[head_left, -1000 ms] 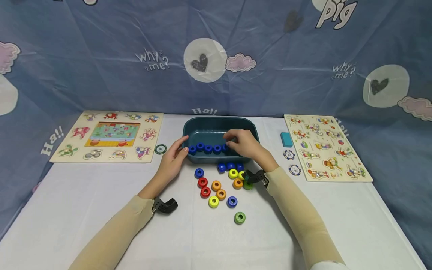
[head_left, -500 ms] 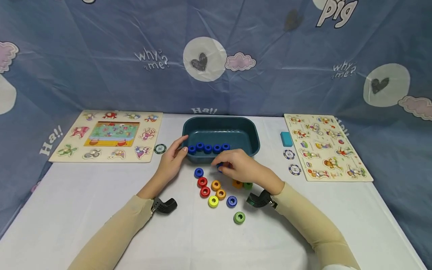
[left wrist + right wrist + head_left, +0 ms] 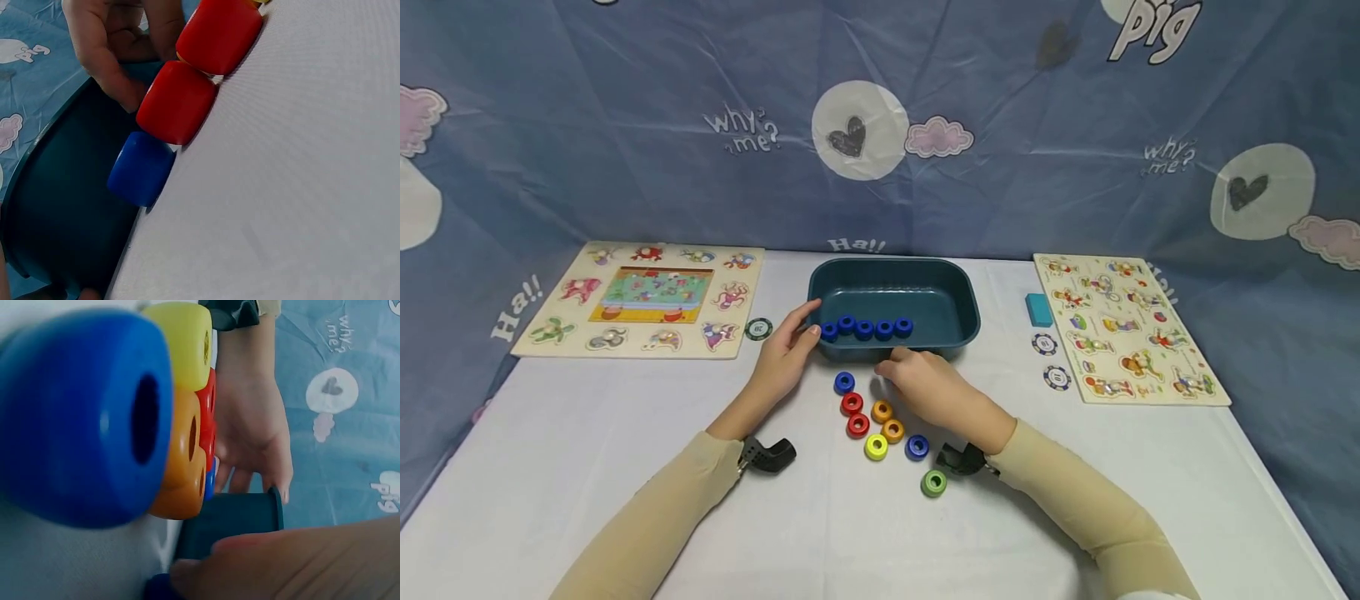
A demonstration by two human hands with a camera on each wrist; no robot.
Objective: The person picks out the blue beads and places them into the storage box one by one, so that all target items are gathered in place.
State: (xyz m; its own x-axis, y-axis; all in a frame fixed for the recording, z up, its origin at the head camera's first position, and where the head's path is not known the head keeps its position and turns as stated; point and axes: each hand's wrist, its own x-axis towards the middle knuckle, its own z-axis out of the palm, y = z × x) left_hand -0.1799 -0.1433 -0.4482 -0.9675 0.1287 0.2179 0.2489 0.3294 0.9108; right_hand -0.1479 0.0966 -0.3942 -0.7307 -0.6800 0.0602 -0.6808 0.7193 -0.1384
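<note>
My left hand (image 3: 780, 358) rests against the left end of the dark teal tray (image 3: 917, 300), thumb and fingers extended and touching it. Inside, several blue beads (image 3: 884, 330) stand in a row along the front. My right hand (image 3: 932, 392) is low in front of the tray, its fingers curled down by the front wall. In the right wrist view a blue bead (image 3: 159, 589) shows at those fingertips, mostly covered. Loose on the table lie a blue bead (image 3: 844, 383), red beads (image 3: 857, 426), orange beads (image 3: 892, 431) and a yellow bead (image 3: 876, 447). The right hand hides other beads.
Nearer me lie another blue bead (image 3: 917, 447) and a green bead (image 3: 934, 483). Picture puzzle boards (image 3: 565, 312) (image 3: 1097, 350) flank the tray. A dark poker chip (image 3: 758, 329) sits left; two poker chips (image 3: 1057, 378) and a turquoise block (image 3: 1039, 310) sit right.
From inside the tray, my right hand has come back over the front rim and down to the beads before it, covering several. My left hand has stayed at the tray's end.
</note>
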